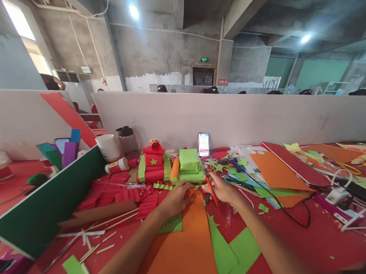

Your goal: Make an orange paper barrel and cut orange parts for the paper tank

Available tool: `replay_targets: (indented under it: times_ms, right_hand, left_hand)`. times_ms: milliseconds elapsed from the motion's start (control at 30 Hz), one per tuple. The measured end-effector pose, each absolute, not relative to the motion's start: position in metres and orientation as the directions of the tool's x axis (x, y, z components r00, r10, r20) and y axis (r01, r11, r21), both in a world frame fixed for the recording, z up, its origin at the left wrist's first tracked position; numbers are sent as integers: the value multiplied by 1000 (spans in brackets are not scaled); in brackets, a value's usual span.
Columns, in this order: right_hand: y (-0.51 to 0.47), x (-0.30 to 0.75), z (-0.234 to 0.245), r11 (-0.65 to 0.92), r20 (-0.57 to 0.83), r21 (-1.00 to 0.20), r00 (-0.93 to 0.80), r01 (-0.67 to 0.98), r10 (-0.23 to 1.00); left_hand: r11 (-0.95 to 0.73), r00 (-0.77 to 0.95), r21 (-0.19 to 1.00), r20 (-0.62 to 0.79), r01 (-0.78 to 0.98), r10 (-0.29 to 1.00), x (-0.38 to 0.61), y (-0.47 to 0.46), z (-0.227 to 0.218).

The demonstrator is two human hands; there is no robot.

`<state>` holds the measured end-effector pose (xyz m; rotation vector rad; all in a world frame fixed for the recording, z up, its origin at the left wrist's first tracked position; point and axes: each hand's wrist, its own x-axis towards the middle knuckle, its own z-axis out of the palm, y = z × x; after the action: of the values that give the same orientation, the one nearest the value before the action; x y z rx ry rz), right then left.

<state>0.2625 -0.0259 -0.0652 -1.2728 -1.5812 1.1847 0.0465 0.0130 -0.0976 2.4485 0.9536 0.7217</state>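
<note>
My right hand [221, 190] is closed round the red handles of a pair of scissors [205, 177], whose blades point up and away towards a green paper block [189, 165]. My left hand [176, 199] lies on the far end of a long orange paper sheet [187, 247], its fingers curled over the sheet's top edge. Light green paper sheets [224, 252] lie under and beside the orange one. A red paper model with a green star [153, 165] stands just beyond my left hand.
A dark green board [44, 204] leans at the left. A white cup [108, 147], a dark bottle [127, 140] and a phone [203, 144] stand by the white partition [235, 116]. Orange and red sheets [281, 170], cables and a charger [337, 194] lie at the right.
</note>
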Motion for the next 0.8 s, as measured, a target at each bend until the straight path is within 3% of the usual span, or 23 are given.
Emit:
replay_targets:
  times_ms: [200,367,667,800]
  right_hand:
    - [-23,266,-69,169,101,-968,-328,185,939]
    - [-24,267,-65,141,81,-982,-390,127,917]
    - [-40,275,-40,74,-6,-983,-429,170,903]
    - [-39,286,-38,132,-22,-928,-404,348,914]
  left_hand:
    - [-717,635,497,361,489,683,50,10,-90]
    - [-685,554,507,408,523,725,50,4,-71]
    - [-515,243,706,457,487,856,41,3,-54]
    - [-484,192,804,444,345,875,35,9,-52]
